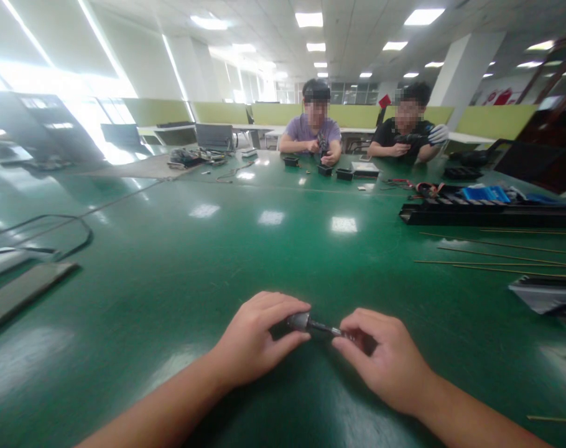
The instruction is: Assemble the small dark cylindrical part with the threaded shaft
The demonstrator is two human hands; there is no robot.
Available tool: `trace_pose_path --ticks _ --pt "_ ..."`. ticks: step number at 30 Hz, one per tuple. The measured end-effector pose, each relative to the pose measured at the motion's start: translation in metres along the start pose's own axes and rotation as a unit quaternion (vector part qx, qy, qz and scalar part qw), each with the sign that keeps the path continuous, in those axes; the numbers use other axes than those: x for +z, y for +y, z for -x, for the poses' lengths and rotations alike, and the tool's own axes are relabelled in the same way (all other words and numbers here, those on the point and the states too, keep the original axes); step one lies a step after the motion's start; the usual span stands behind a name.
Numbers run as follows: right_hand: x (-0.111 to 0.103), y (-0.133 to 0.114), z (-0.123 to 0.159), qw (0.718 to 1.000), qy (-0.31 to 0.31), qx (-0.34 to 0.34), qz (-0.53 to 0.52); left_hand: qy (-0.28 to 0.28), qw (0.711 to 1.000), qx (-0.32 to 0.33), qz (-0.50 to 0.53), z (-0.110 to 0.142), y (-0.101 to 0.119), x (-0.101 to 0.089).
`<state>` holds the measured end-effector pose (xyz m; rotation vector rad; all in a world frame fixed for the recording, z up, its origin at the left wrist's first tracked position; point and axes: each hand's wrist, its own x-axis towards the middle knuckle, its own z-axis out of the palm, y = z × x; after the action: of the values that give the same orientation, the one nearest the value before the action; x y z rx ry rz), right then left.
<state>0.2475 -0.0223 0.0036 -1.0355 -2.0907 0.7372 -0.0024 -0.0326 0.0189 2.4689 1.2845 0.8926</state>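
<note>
At lower centre, over the green tabletop, the left hand grips the thick end of a screwdriver-like tool and the right hand pinches its slim end; should that narrow pinch slip, the tool might tilt.

Head-worn view; forward and down

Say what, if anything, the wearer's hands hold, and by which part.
A dark tool: the left hand grips its thick grey end, the right hand pinches its thin end.
</note>
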Motion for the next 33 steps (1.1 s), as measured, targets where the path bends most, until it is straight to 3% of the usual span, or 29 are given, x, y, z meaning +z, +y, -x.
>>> trace_pose_path --ticks 11,19,23,28,30,33 --pt "0.0 0.001 0.0 1.0 -0.004 -0.002 0.002 -0.005 1.0 0.0 0.001 0.0 -0.002 0.0" --pt "0.001 -0.002 0.002 0.999 -0.041 -0.021 0.021 0.034 0.992 -0.124 0.013 -0.005 -0.011 -0.008" --pt "0.0 -0.001 0.001 0.997 -0.073 -0.01 0.029 0.081 0.964 -0.221 0.125 -0.01 -0.015 -0.009" --pt "-0.002 -0.002 0.001 0.994 -0.102 -0.03 0.019 0.134 0.876 -0.311 0.343 -0.015 -0.016 -0.009" --pt "-0.001 -0.003 0.001 0.993 -0.111 -0.033 0.025 0.147 0.861 -0.335 0.354 -0.012 -0.016 -0.017" --pt "0.002 -0.002 0.001 0.992 -0.114 -0.031 0.045 0.153 0.874 -0.363 0.284 0.008 -0.019 -0.044"
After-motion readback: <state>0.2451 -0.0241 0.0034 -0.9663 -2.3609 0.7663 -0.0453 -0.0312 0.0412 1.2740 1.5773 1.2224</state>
